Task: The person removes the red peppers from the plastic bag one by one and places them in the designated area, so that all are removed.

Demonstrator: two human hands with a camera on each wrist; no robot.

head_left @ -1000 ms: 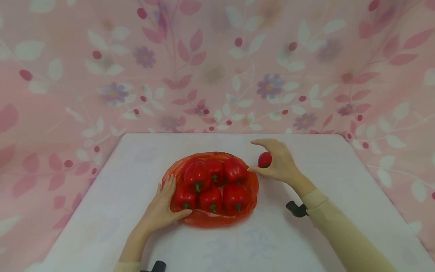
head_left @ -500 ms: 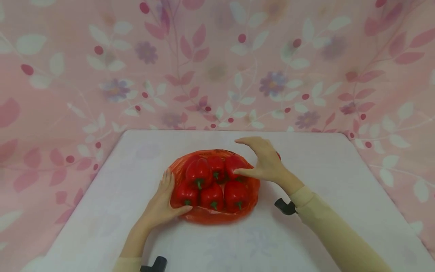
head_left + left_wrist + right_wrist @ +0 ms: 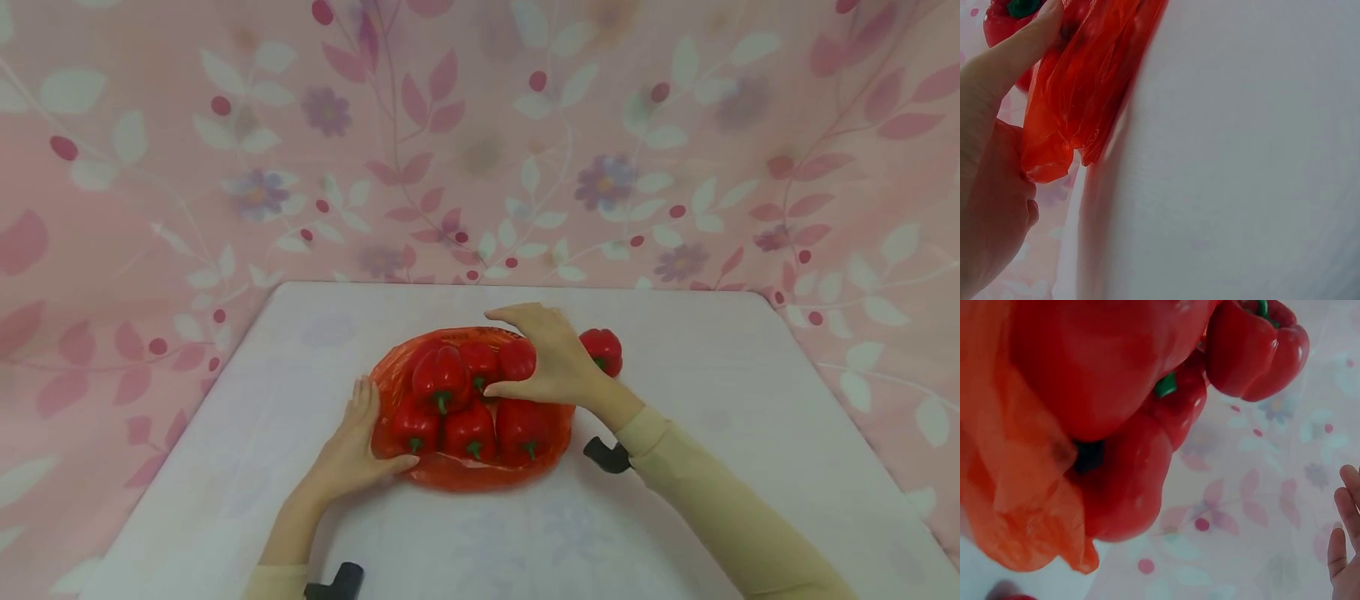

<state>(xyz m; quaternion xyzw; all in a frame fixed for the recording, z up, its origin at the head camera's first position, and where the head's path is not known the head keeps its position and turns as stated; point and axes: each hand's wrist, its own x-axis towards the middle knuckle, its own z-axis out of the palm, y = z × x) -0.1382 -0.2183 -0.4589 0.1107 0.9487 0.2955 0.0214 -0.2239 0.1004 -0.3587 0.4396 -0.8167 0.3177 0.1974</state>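
Note:
An orange plastic bag lies on the white table with several red bell peppers heaped in its opening. My left hand rests against the bag's left side, fingers extended and thumb spread toward the front. In the left wrist view, the thumb lies along the bag close to a pepper. My right hand hovers over the back right peppers, thumb and fingers apart in a wide C, holding nothing. In the right wrist view the peppers fill the left, and fingers of a hand show at the right edge.
One loose red bell pepper sits on the table right of the bag, partly behind the right hand. The white table meets a pink floral backdrop at its far edge. A black camera piece sits below the right wrist.
My right hand has moved left from beside the loose pepper to over the bagged peppers, leaving that pepper more exposed. The left hand and bag have barely moved.

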